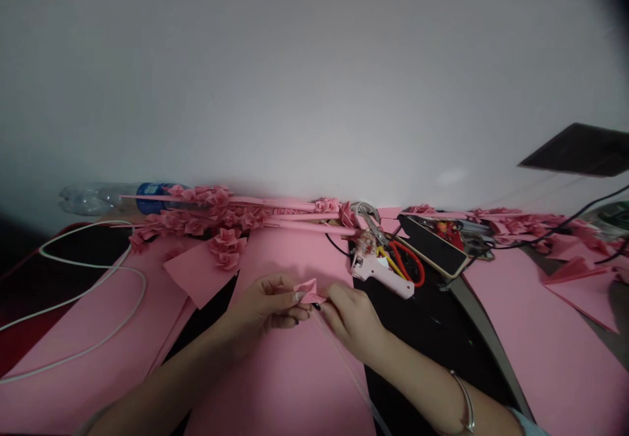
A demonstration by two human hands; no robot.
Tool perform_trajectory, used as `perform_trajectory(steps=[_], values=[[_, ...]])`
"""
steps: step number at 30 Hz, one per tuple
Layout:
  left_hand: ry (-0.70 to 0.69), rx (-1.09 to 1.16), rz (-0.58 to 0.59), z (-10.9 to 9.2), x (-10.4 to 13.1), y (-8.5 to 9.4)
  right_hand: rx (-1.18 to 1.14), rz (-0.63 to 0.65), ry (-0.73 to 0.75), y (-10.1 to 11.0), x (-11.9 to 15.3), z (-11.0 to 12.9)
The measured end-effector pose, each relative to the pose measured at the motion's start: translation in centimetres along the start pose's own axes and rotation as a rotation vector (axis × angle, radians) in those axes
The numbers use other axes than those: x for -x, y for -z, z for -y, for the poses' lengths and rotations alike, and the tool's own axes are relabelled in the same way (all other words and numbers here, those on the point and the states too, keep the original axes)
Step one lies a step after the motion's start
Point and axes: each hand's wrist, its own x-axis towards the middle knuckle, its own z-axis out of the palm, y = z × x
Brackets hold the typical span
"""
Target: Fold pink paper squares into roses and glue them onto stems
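A small folded piece of pink paper (pixel 308 290) is pinched between my two hands, above a large pink paper sheet (pixel 289 383). My left hand (pixel 270 301) grips its left side between thumb and fingers. At its right edge, the fingertips of my right hand (pixel 351 318) are closed on it. Some of the fold is hidden behind the fingers. Folded pink paper flowers (pixel 227 249) lie beyond my left hand, on and around a smaller pink sheet (pixel 196 272).
Beyond my right hand lie a glue gun (pixel 381 273), red-handled scissors (pixel 410 262) and a phone (pixel 435 246). A plastic bottle (pixel 103 198) rests by the wall at left. A white cable (pixel 140 292) loops over pink paper; more pink sheets (pixel 540 318) are at right.
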Motion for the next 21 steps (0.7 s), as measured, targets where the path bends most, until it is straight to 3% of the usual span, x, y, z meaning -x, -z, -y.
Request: perform_trajectory(steps=[4, 8, 12, 15, 21], values=[[-0.075, -0.093, -0.006, 0.0, -0.3, 0.1, -0.374, 0.038, -0.135, -0.2, -0.1, 0.1], [-0.174, -0.193, 0.049, -0.3, -0.1, 0.2, -0.889, 0.176, -0.344, -0.1, -0.6, 0.2], [-0.305, -0.278, 0.049, -0.5, 0.1, 0.5, -1.245, 0.280, -0.428, 0.0, -1.1, -0.2], [-0.371, -0.349, 0.052, -0.4, -0.1, 0.7, -1.338, 0.279, -0.487, -0.2, -1.2, -0.8], [-0.394, -0.459, 0.058, 0.2, -0.3, 0.5, -1.235, 0.244, -0.557, -0.7, -1.2, -0.9]])
